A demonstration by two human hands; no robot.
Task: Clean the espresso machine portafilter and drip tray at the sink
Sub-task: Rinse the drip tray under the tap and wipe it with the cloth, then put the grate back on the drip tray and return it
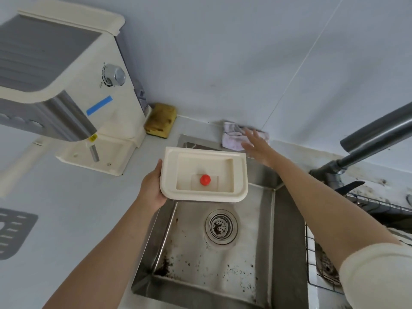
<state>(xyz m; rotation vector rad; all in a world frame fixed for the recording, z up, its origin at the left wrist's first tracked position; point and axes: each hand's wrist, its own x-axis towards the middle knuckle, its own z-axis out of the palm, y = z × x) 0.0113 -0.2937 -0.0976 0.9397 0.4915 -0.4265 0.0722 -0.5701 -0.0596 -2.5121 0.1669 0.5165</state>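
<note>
Sink [287, 241]: steel grey, floor flecked with dark brown specks. Over the sink, drip tray [170, 170]: cream, red float [205, 179]. Behind the sink, sponge [160, 120]: yellow, brown-stained; cloth [233, 137]: pale lilac. Left of the sink, espresso machine [124, 108]: cream, grey ribbed top, blue tape strip [99, 105]. Right of the sink, faucet [379, 132]: dark grey.

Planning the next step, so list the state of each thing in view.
drip tray: upright, held over the sink, no liquid visible.
left hand: grips the tray's left edge.
right hand: open, fingers spread, at the cloth.
cloth: crumpled on the counter behind the sink.
sink: speckled with dark grounds.
faucet: no stream visible.
</note>
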